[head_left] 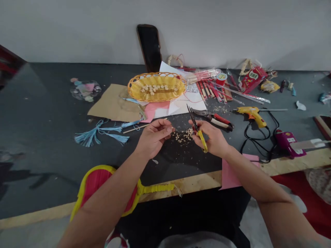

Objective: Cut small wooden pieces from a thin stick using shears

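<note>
My right hand grips a pair of scissors with yellow handles, its dark blades pointing up and away from me. My left hand is closed in a pinch, thumb against fingers, at a tiny pale bit too small to name. Between and beyond my hands lies a scatter of small pale chips on the dark table. A thin wooden stick passes behind my left hand. Farther back, a yellow woven basket holds several small cream pieces.
Red-and-white-handled pruning shears lie right of the scissors, then a yellow glue gun with a black cord. Blue tassels lie left. A red fan with yellow edging sits under my left forearm. A phone leans against the wall.
</note>
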